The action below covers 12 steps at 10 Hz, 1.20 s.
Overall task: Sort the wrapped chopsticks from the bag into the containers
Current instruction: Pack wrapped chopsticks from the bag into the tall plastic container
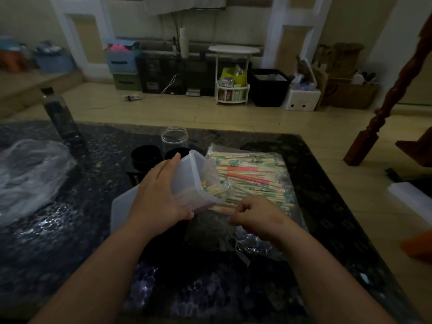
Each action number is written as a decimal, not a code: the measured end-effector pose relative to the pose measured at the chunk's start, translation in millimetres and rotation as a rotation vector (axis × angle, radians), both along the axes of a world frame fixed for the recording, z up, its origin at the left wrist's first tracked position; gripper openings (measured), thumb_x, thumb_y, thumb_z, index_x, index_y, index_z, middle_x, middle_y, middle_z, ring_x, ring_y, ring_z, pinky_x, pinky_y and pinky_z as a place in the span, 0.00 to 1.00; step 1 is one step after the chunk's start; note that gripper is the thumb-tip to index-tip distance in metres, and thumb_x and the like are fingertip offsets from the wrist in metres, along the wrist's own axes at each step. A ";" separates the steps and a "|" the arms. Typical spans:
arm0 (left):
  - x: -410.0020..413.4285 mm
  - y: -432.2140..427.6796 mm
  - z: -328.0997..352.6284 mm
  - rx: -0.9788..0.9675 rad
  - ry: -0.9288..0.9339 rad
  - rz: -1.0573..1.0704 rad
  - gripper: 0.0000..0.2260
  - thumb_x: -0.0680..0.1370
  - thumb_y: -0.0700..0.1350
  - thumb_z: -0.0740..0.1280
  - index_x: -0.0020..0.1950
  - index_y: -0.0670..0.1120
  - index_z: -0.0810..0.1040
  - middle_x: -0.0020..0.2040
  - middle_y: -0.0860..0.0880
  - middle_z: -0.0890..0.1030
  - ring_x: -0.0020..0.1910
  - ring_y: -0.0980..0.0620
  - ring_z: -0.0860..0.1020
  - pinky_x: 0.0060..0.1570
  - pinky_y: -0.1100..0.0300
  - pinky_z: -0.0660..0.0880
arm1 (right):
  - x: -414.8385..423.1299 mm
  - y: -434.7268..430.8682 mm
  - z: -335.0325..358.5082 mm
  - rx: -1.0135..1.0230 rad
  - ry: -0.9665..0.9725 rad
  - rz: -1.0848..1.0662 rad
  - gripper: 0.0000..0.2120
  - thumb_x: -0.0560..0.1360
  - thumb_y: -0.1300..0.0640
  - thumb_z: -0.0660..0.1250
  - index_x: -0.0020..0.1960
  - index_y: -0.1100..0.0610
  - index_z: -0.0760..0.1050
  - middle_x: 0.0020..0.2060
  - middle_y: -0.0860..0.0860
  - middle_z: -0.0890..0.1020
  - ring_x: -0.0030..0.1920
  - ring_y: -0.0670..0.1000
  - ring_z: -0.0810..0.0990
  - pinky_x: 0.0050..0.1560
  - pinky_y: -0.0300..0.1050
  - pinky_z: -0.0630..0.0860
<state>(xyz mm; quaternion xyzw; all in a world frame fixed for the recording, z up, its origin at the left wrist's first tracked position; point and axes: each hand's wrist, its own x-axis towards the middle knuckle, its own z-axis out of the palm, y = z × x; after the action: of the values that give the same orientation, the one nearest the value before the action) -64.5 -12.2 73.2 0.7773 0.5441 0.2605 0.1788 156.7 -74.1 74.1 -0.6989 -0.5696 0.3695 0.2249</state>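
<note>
On the bench (70, 242), the left grip (161, 192) clasps a clear container (187, 174), tilted right onto the bagged wrapped chopsticks (252, 174). The right grip (254, 213) is curled at their near edge; I cannot tell whether it holds anything.

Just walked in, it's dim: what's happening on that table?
A person is sorting wrapped chopsticks. The left hand grips a translucent container, tilted with its mouth against the pile on the clear bag; a few are already inside. The right hand is curled at the pile's near edge; what it holds is unclear.

chopsticks (250, 174): wrapped, heaped in clear bag (268, 244) | translucent tub (187, 178): tipped sideways, mouth against heap, few inside
</note>
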 end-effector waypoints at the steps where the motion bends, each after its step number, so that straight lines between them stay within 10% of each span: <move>1: -0.4 0.3 -0.3 -0.005 -0.005 0.004 0.59 0.58 0.49 0.84 0.79 0.57 0.49 0.77 0.54 0.57 0.75 0.54 0.54 0.71 0.53 0.57 | -2.7 -2.5 3.0 -0.140 -0.123 0.240 0.05 0.71 0.53 0.75 0.40 0.54 0.83 0.29 0.43 0.79 0.26 0.38 0.73 0.28 0.33 0.68; 3: 0.6 0.0 -0.2 -0.007 0.001 -0.003 0.59 0.58 0.50 0.83 0.79 0.58 0.49 0.77 0.55 0.56 0.74 0.56 0.53 0.70 0.55 0.56 | -7.1 -2.7 -7.2 -0.208 -0.362 0.297 0.25 0.79 0.54 0.63 0.75 0.46 0.65 0.70 0.53 0.73 0.67 0.55 0.73 0.60 0.41 0.70; 4: 0.7 -0.5 0.1 -0.012 -0.001 -0.005 0.59 0.59 0.49 0.83 0.79 0.58 0.49 0.77 0.54 0.56 0.74 0.56 0.54 0.71 0.54 0.56 | -3.6 0.8 -23.6 -0.229 -0.350 0.167 0.34 0.81 0.50 0.59 0.81 0.51 0.45 0.70 0.60 0.72 0.67 0.58 0.73 0.64 0.47 0.70; 5: 0.7 -0.8 0.8 -0.002 -0.010 -0.005 0.59 0.58 0.49 0.83 0.79 0.58 0.49 0.77 0.54 0.57 0.74 0.55 0.54 0.70 0.54 0.57 | -4.1 4.4 -40.8 -0.169 -0.277 0.081 0.36 0.79 0.51 0.60 0.81 0.48 0.45 0.67 0.58 0.76 0.64 0.57 0.77 0.62 0.48 0.73; 6: 0.1 -0.4 -0.2 -0.004 -0.007 -0.008 0.59 0.59 0.50 0.83 0.79 0.58 0.49 0.77 0.54 0.57 0.74 0.55 0.54 0.70 0.53 0.58 | 4.4 12.0 -66.7 -0.022 -0.276 0.111 0.26 0.71 0.45 0.59 0.68 0.44 0.74 0.60 0.49 0.82 0.61 0.51 0.79 0.62 0.46 0.75; 7: -0.6 1.4 -1.5 0.006 0.000 -0.003 0.59 0.58 0.51 0.83 0.79 0.58 0.49 0.77 0.55 0.57 0.75 0.54 0.55 0.70 0.53 0.58 | 9.4 10.3 -64.2 -0.046 -0.342 0.060 0.15 0.72 0.51 0.61 0.56 0.48 0.80 0.57 0.52 0.82 0.57 0.56 0.80 0.57 0.48 0.77; 12: -4.4 3.4 -0.8 0.005 -0.018 0.005 0.59 0.58 0.52 0.83 0.79 0.59 0.48 0.77 0.56 0.56 0.75 0.55 0.55 0.70 0.54 0.58 | 15.5 10.5 -86.6 -0.002 -0.742 0.066 0.21 0.81 0.52 0.57 0.74 0.48 0.64 0.71 0.52 0.66 0.70 0.57 0.64 0.66 0.50 0.62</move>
<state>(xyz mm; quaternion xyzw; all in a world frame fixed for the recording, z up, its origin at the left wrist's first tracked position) -68.9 -8.8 72.4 0.7739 0.5437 0.2695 0.1812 172.2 -63.6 -12.6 -0.7668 -0.6342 0.0985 -0.0096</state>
